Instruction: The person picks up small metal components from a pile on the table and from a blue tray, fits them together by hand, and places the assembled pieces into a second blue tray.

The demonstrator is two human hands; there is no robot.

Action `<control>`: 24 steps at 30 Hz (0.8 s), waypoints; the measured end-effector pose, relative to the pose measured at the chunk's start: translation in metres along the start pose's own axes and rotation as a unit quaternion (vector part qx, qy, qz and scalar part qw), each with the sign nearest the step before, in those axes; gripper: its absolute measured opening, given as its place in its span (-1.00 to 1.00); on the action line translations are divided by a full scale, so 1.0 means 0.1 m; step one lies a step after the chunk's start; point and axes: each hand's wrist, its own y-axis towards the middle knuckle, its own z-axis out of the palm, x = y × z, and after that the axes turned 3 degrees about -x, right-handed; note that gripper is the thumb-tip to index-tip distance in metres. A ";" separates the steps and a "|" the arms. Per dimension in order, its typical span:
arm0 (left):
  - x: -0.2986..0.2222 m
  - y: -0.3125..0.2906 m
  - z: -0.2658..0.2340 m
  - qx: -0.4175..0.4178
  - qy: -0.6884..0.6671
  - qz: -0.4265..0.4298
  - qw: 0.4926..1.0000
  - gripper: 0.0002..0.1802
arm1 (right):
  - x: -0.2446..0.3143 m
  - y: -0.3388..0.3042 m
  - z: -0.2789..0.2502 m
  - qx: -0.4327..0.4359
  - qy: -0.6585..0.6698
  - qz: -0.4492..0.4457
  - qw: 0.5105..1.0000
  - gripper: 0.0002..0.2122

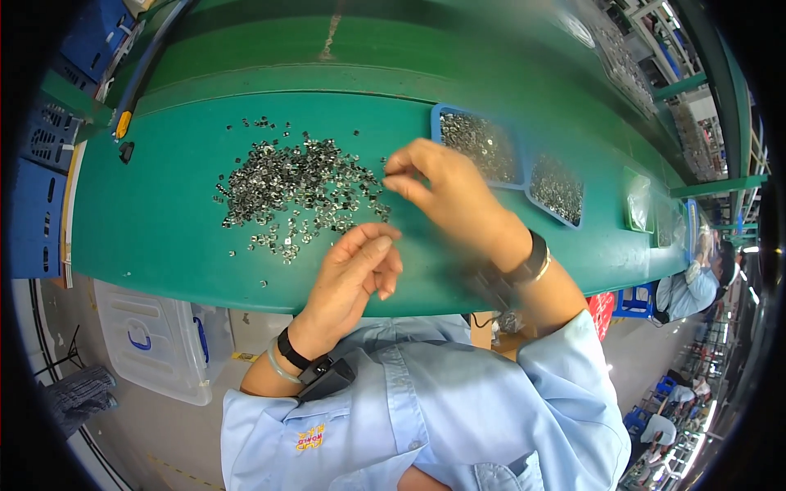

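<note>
A loose pile of small metal parts (282, 182), silver and black, lies spread on the green tabletop. My right hand (446, 192) is over the pile's right edge, with thumb and forefinger brought together in a pinch. Whatever sits between those fingertips is too small to make out. Nearer to me, my left hand (354, 268) hovers by the table's front edge, its fingers curled and the thumb pressed against the forefinger. Any part inside that grip is hidden. On my right, a blue tray (435, 123) and a second blue tray (536, 200) hold many small metal pieces.
Farther right stands a green tray (629, 221) with a clear bag. A yellow-tipped tool (123, 125) rests at the far left. Below the table's left side is a clear lidded bin (155, 335). Blue crates (37, 221) stack beyond it. Another person (688, 290) sits far right.
</note>
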 end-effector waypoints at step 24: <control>0.27 0.16 0.47 0.019 0.045 -0.026 0.998 -0.75 | -0.01 -1.13 -0.16 -0.111 0.197 0.073 0.971 -0.77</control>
